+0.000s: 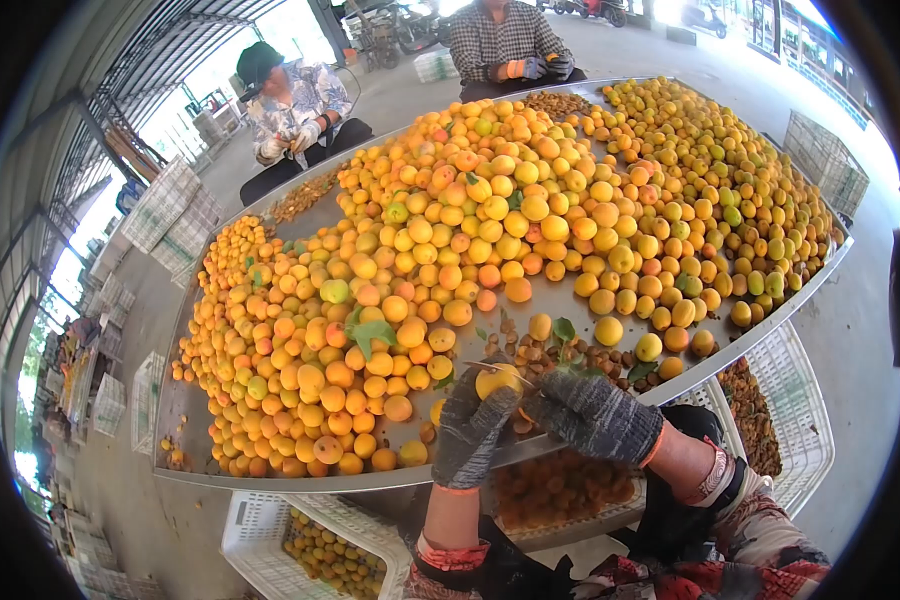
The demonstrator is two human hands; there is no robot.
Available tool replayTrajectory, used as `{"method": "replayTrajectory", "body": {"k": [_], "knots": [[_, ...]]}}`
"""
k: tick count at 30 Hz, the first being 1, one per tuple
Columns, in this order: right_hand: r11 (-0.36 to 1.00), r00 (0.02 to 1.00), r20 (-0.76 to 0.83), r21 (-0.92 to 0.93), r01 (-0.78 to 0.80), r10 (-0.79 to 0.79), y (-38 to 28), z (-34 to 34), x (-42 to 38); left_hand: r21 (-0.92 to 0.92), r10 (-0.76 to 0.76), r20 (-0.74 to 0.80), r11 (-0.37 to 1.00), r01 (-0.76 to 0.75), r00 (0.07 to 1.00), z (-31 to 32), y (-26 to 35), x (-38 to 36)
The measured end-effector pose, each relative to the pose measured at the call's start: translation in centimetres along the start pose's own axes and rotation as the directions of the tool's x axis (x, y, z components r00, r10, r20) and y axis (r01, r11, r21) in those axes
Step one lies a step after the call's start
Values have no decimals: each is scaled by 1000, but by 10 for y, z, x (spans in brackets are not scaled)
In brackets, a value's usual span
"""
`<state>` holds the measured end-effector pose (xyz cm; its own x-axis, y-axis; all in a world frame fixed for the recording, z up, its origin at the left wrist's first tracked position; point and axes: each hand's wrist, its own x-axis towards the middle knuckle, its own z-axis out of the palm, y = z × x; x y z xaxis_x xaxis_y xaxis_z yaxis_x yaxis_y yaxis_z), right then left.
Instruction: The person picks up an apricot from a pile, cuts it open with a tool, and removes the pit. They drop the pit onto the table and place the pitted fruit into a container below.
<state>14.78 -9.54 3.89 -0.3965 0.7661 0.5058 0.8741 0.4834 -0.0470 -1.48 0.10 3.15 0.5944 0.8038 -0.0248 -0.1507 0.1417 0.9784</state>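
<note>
My left hand [473, 425], in a dark grey knit glove with an orange cuff, is closed around a yellow-orange apricot [498, 381] at the table's near edge. My right hand [598, 415], gloved the same way, is closed just to the right of that fruit. From its fingertips a thin blade-like tool [527, 381] reaches to the apricot; its handle is hidden in the glove. Just beyond my hands lies a heap of brown apricot pits [600, 358] with some green leaves [564, 329]. A large pile of apricots [450, 220] covers much of the metal table [560, 300].
White plastic crates stand below the near edge: one with apricots [335, 555], another with brown pieces [750, 415]. A raised metal rim [300, 484] borders the table. Across it sit two people, one in a floral shirt [295, 110], one in a checked shirt [500, 45]. Crates [170, 210] are stacked left.
</note>
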Motion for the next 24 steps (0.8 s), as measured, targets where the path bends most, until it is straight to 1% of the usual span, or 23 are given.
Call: {"method": "replayTrajectory", "body": {"k": [1,2,3,4,5,6,7,8,9,10,11,12,13,14,15,16,17,18,19,20,21,22,24], "knots": [[1000,1000,-1,-1,1,-1,-1,3,1,-39,-73,8,997,74,997,-1,0,-1],[996,997,-49,65,-62,65,-5,8,5,-37,-71,10,997,72,997,5,-5,0],[983,986,-94,136,-121,135,-12,12,9,-169,2,-116,985,-22,993,15,-15,3],[983,986,-97,136,-120,134,-22,16,14,-288,59,-251,948,-133,966,22,-20,5],[824,904,-53,438,-360,423,-34,22,19,-289,63,-252,947,-137,966,22,-20,5],[520,754,83,676,-523,651,-41,26,21,-336,5,-247,938,-90,969,22,-21,5],[518,755,86,676,-523,650,-41,29,19,-382,-57,-241,923,-40,969,21,-23,3],[687,819,-62,583,-434,570,-39,33,15,-381,-60,-243,924,-38,968,17,-26,3],[825,866,-197,456,-333,459,-38,35,13,-304,-52,-201,952,-12,978,11,-31,5],[824,865,-196,456,-336,461,-38,31,13,-226,-49,-158,974,12,986,7,-32,5],[726,832,-124,567,-388,541,-38,22,16,-227,-48,-157,974,12,986,3,-27,4],[613,795,-43,662,-431,605,-35,13,19,-152,-105,-107,984,88,989,-3,-19,3],[616,798,-44,662,-428,602,-30,4,20,-72,-166,-64,984,161,984,-5,-13,1],[641,842,82,611,-465,533,-24,-5,18,-71,-165,-66,985,160,984,-2,-8,0],[670,862,212,554,-494,460,-20,-10,15,-20,-8,-94,1000,6,996,2,-2,1],[670,862,213,554,-495,461,-16,-8,10,35,149,-113,989,-146,982,5,1,1],[860,941,81,385,-334,329,-12,-2,5,35,148,-112,989,-145,983,6,2,0],[973,987,-18,172,-153,159,-11,1,3,4,86,-105,996,-86,991,4,4,-2],[973,987,-18,173,-154,160,-13,2,6,-26,23,-97,999,-26,995,4,4,-3],[961,972,-114,211,-179,206,-19,4,12,-24,22,-95,999,-25,995,9,0,-2],[947,944,-208,252,-200,255,-24,7,18,-192,29,-180,979,-64,983,20,-8,-1],[947,944,-209,250,-200,254,-29,14,20,-354,22,-264,928,-118,964,25,-14,1],[712,801,-124,550,-436,585,-39,35,17,-330,2,-262,939,-92,965,23,-20,2]]}}
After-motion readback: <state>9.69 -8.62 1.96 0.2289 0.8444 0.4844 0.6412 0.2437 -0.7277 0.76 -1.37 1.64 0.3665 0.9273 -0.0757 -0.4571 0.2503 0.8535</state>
